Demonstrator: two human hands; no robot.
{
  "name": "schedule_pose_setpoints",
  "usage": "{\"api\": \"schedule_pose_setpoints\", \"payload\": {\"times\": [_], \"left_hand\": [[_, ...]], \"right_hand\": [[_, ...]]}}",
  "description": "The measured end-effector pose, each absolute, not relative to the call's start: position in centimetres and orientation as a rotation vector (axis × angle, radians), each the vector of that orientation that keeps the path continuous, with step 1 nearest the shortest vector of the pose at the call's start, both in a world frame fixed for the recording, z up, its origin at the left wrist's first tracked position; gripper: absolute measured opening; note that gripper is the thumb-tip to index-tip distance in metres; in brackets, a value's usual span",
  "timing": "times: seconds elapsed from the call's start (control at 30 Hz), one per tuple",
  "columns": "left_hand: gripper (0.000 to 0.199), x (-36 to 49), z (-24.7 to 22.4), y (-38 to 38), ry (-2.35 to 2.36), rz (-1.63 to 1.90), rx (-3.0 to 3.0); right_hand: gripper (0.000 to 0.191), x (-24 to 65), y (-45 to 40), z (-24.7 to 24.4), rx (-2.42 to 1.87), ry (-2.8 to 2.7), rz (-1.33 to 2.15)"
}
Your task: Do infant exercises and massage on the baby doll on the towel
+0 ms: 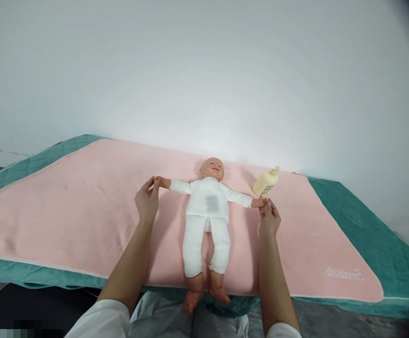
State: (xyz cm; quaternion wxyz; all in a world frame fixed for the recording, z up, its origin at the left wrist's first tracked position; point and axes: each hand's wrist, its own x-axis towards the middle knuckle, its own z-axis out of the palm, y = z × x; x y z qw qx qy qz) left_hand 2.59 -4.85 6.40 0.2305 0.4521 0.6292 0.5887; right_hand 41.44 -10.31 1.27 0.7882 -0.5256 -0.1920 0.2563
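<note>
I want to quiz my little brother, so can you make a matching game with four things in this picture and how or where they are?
1. Baby doll in a white cloth suit
2. Pale yellow bottle with a pump top
3. Green quilted cloth cover
4. Person's bare left hand

A. Under the pink fabric mat, showing past its edges
B. Holding one of the doll's hands
C. Lying face up, arms spread
D. Just beyond the person's bare right hand

Pairs: 1-C, 2-D, 3-A, 4-B

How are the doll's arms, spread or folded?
Spread: the doll has both arms out sideways, one hand in the left grip, one in the right grip.
</note>
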Motion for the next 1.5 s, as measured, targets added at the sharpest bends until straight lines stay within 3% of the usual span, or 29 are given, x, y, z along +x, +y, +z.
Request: {"api": "schedule_pose_setpoints", "payload": {"times": [0.13,0.37,0.67,0.8,0.93,1.03,1.27,1.5], "left_hand": [[0.037,1.6,5.3,-3.9,1.467,1.594,0.927],[0.007,0.7,4.3,-2.2,1.239,1.510,0.269],[0.010,0.6,4.4,-1.9,1.220,1.511,0.124],[0.009,1.3,4.6,-2.3,1.176,1.591,0.147],[0.024,2.8,5.2,-3.2,1.098,1.799,0.424],[0.043,4.5,5.6,-4.4,1.108,1.852,0.862],[0.062,7.9,5.1,-7.6,0.957,1.651,2.029],[0.057,8.5,4.5,-8.0,0.743,1.289,2.559]], "right_hand": [[0.036,42.6,-10.0,-0.1,-1.170,-0.308,0.663],[0.016,43.4,-9.4,-1.3,-1.215,-0.246,0.743],[0.022,43.3,-9.5,-1.1,-1.192,-0.237,0.768],[0.040,42.3,-10.3,0.2,-1.138,-0.255,0.764],[0.061,40.2,-10.7,1.8,-1.089,-0.402,0.669],[0.064,37.9,-10.9,2.9,-1.082,-0.580,0.521],[0.048,33.6,-12.2,3.8,-1.084,-1.245,0.372],[0.027,32.3,-12.9,3.4,-0.979,-1.776,0.367]]}}
